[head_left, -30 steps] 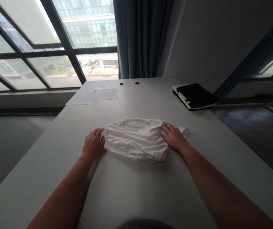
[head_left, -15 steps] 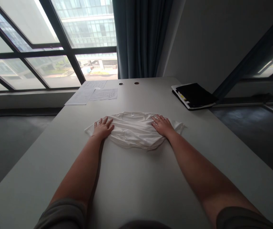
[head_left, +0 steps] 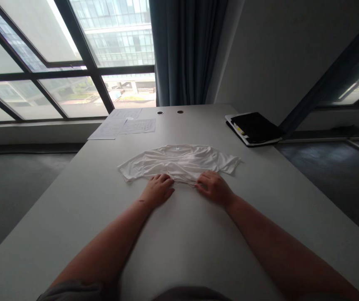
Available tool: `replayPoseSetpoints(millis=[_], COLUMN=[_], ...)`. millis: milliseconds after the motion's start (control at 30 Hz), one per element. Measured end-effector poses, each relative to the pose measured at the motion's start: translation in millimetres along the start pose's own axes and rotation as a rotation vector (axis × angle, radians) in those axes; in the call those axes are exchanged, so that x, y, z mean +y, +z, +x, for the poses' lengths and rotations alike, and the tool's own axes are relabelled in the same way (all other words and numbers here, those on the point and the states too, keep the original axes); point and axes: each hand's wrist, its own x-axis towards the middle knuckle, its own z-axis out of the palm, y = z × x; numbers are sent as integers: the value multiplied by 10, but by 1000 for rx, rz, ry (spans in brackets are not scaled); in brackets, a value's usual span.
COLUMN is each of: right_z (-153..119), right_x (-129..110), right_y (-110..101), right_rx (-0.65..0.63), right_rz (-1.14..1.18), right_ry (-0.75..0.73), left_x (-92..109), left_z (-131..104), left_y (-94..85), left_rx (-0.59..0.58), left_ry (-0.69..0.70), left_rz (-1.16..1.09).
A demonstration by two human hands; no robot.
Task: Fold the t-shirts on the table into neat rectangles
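Two bare forearms (head_left: 104, 240) reach ahead over the tabletop (head_left: 182, 242), slanting inward toward the fingers. The left hand (head_left: 159, 190) lies palm down, its fingers bent at the near edge of a white shirt (head_left: 179, 161), the thumb slightly apart. The right hand (head_left: 214, 187) roughly mirrors it, with a short stretch of that edge between the two sets of fingers. Both sets are curled fairly narrow; whether they pinch the cloth or only press it, I cannot tell. The step in hand looks like working the near edge, and a next move would seem to call for an even hold on both sides. Just beyond the fingers spreads the wrinkled shirt, sleeves out to either side, collar farthest off. Well past the right fingers rests a black folder (head_left: 257, 126); past the left ones, papers (head_left: 107, 128). Farthest ahead hangs a curtain (head_left: 182, 54).
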Motion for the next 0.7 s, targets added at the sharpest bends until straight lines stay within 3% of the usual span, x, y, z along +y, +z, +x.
replayPoseSetpoints(millis=[100,267,367,467,567,700], right_z=[-107,78,121,20,-165,-368], right_x=[-217,-112,-50,-45,-17,148], right_y=[172,336,240,27,-182,-296], right_rx=[-14,61,190,367,516,625], right_rz=[-58,-92,32,215,376,592], right_ry=[93,254,232,175,247,473], left_x=[-18,-44,-115,-286,-480,-657], left_z=[138,295,218,36,-190,-418], left_y=[90,154,127,54,-29,-105], left_rx=[33,83,143,261,344,374], left_ry=[-131,-276,-192,-87,-175,-346], left_rz=[-5,-43,-165,-473,-843,-1213])
